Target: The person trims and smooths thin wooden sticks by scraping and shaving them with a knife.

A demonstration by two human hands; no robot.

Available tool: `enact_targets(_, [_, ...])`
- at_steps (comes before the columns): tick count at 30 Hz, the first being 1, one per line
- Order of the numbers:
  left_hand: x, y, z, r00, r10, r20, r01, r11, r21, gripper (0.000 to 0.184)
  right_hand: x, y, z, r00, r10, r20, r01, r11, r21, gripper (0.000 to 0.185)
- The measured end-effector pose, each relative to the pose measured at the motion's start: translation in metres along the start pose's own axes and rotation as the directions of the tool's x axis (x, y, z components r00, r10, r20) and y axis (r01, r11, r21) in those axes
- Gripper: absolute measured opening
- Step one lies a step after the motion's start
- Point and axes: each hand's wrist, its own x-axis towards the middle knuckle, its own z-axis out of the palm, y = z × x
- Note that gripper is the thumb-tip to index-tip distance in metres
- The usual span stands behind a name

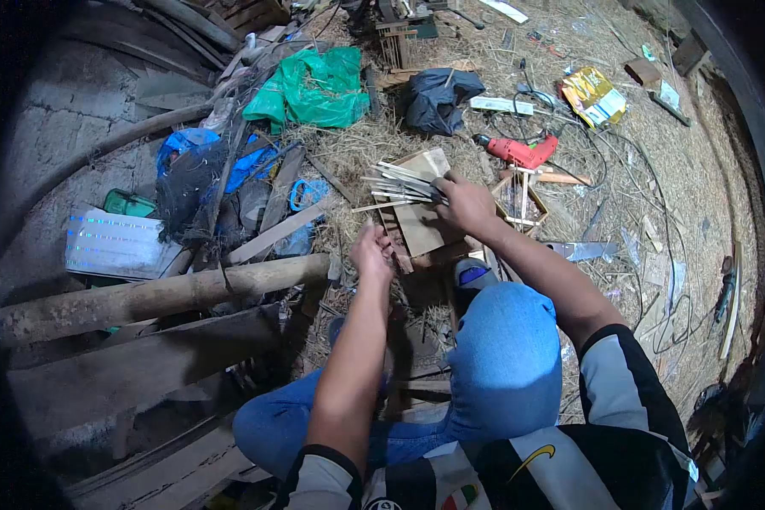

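My right hand (467,204) is closed around a bundle of thin wooden sticks (404,184), whose free ends fan out to the left. Beneath it lies a flat wooden board (422,225), pale and tilted, with its far corner showing past the sticks. My left hand (372,252) is just left of the board's near edge, fingers loosely curled and apart, with nothing visible in them. A single stick (378,206) juts left below the rest of the bundle. Right of my right hand is a small wooden frame (523,202) made of narrow strips.
A red power drill (523,151) with a black cord lies beyond the frame. Farther off are a black plastic bag (442,98), a green plastic sheet (319,85) and a yellow packet (593,95). A thick bamboo pole (161,297) crosses at left. Straw covers the ground.
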Motion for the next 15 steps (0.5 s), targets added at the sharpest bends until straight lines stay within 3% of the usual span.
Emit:
enact_targets(5, [0.028, 0.011, 0.020, 0.995, -0.094, -0.020, 0.095, 0.995, 0.033, 0.035, 0.016, -0.001, 0.009, 0.998, -0.070, -0.007, 0.070, 0.997, -0.032, 0.046])
enact_targets(7, [0.033, 0.011, 0.024, 0.998, -0.057, 0.027, 0.056, 0.997, 0.048, 0.037, 0.024, 0.004, 0.014, 0.997, -0.079, 0.028, 0.081, 0.993, -0.089, 0.044])
enact_targets(8, [0.035, 0.012, 0.025, 0.999, -0.036, 0.018, 0.034, 0.994, 0.107, 0.028, 0.028, 0.007, 0.015, 0.994, -0.085, 0.062, 0.093, 0.986, -0.140, 0.043])
enact_targets(15, [0.036, 0.017, 0.013, 0.984, 0.174, 0.048, -0.180, 0.954, 0.241, 0.026, 0.031, 0.003, 0.009, 0.990, -0.098, 0.103, 0.109, 0.988, -0.112, 0.036])
